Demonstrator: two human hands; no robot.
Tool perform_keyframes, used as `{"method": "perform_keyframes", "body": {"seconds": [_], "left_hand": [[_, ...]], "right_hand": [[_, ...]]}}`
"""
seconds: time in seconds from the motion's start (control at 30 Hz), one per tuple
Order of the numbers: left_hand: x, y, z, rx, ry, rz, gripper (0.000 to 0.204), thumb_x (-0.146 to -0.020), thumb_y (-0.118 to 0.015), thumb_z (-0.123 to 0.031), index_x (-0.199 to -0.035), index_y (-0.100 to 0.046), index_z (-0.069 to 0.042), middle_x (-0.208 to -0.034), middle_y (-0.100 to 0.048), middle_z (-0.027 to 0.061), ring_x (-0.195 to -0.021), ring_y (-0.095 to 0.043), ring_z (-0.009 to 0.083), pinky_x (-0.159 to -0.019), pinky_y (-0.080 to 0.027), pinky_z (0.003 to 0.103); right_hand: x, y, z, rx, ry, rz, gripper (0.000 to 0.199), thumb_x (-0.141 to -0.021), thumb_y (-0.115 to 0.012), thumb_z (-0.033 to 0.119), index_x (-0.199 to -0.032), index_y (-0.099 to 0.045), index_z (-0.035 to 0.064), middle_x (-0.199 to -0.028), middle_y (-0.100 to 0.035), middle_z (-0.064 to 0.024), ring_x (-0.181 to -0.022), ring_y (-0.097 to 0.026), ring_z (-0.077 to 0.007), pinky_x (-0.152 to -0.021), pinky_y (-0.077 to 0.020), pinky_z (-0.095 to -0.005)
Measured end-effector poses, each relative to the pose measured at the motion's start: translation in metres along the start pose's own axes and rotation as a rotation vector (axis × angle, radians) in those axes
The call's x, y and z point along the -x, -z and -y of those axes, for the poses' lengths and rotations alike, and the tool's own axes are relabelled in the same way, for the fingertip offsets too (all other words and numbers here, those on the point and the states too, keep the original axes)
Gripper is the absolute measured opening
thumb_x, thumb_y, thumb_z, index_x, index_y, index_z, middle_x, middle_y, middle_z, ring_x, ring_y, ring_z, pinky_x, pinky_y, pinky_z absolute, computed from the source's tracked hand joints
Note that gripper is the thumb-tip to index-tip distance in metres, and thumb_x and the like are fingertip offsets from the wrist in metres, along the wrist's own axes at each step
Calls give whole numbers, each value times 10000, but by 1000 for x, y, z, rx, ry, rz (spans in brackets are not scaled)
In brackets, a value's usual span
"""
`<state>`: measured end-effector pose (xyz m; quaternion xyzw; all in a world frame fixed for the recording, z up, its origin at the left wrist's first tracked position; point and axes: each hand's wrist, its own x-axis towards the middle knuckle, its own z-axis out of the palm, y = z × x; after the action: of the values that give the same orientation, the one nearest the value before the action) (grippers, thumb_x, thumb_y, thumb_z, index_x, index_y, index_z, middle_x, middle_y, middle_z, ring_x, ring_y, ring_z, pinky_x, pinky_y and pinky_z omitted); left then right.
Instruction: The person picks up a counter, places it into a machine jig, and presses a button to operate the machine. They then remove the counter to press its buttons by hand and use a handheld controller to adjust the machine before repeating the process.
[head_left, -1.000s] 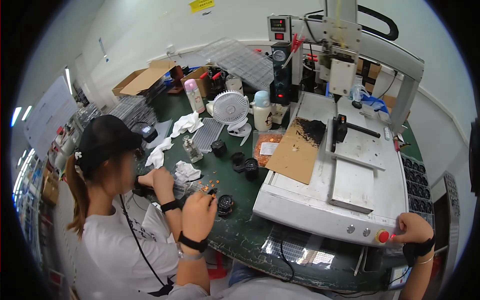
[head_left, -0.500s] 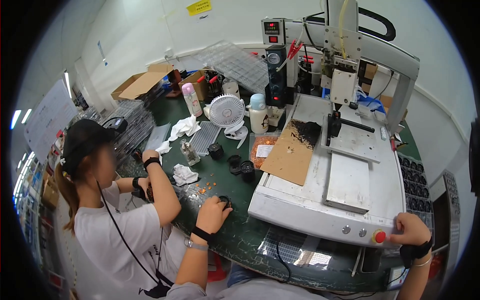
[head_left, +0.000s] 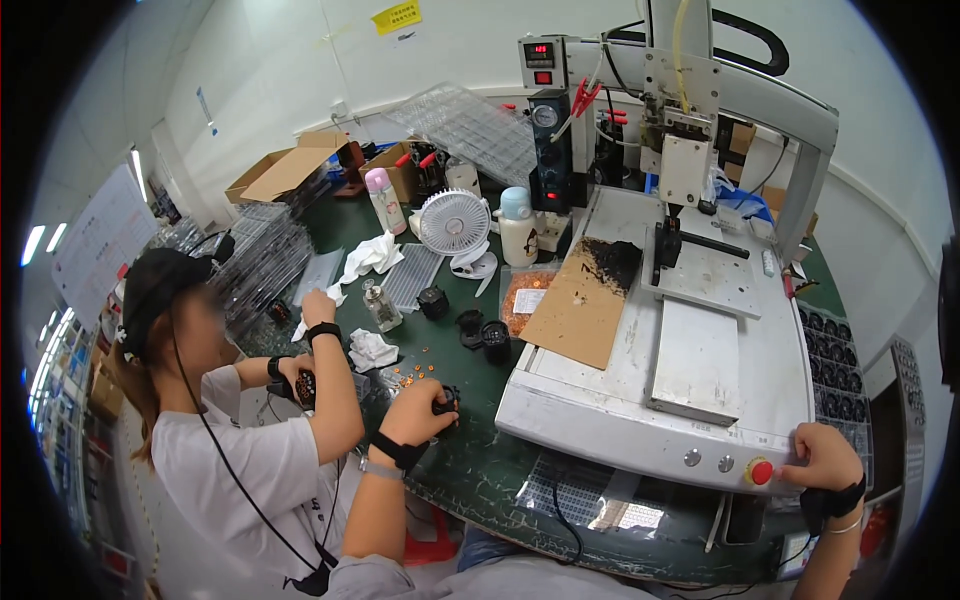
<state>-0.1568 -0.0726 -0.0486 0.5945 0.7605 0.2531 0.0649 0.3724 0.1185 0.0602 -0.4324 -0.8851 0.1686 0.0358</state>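
Observation:
My left hand (head_left: pixel 412 412) is closed around a small round black part (head_left: pixel 446 401) just over the near left of the green table; the palm hides some of it. At the front right corner of a white benchtop machine (head_left: pixel 610 440) is my right hand (head_left: pixel 828 455), with nothing visible in it. Its thumb points at the red push button (head_left: pixel 760 472), close beside or touching it. Small copper-coloured pieces (head_left: pixel 415 375) lie scattered just beyond my left hand. Under the machine's head, a black fixture (head_left: pixel 667 250) stands on the metal plate.
A co-worker (head_left: pixel 225 400) sits at my left, holding a dark part. Brown cardboard (head_left: pixel 580 320) lies on the machine bed. Black cups (head_left: pixel 495 342), a glass bottle (head_left: pixel 381 308), a white fan (head_left: pixel 455 222) and a tumbler (head_left: pixel 517 228) stand on the table. Trays of black parts (head_left: pixel 835 365) flank the machine.
My left hand has shifted slightly up and turned, so more of the black part shows. The co-worker's raised hand has moved a little. My right hand stays at the machine's corner.

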Motion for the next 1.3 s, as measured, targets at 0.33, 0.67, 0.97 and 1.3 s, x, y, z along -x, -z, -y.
{"method": "perform_keyframes", "body": {"seconds": [0.33,0.67,0.97,1.3], "left_hand": [[-1,3,-34,-77,99,39,355,-614,-770,-242,-737,-549,8,-880,-582,179,-866,-554,338,-752,-448,375],[11,39,-109,83,-176,-117,364,-575,-718,-39,-872,-509,-9,-1193,-472,226,-1093,-478,349,-922,-370,376],[-25,70,-214,120,-582,78,321,-597,-766,-150,-847,-604,-30,-1054,-569,163,-942,-557,308,-818,-430,366],[-177,28,-255,1234,-427,159,108,-829,-603,-121,-844,-587,-15,-790,-563,-9,-756,-508,73,-716,-397,209]], "right_hand": [[9,15,-13,-53,89,52,407,-584,-748,355,-644,-468,65,-576,-457,-64,-527,-446,-210,-487,-343,-334],[19,70,-138,60,-470,-580,190,-742,-610,182,-743,-606,-7,-664,-605,-139,-604,-582,-256,-583,-461,-351],[-39,-15,-218,196,-661,-151,373,-696,-646,314,-952,-615,44,-1038,-568,-225,-971,-553,-367,-848,-453,-409],[-93,54,-107,61,-226,-638,206,-687,-609,43,-866,-526,-17,-793,-592,-188,-779,-593,-315,-679,-473,-350]]}}
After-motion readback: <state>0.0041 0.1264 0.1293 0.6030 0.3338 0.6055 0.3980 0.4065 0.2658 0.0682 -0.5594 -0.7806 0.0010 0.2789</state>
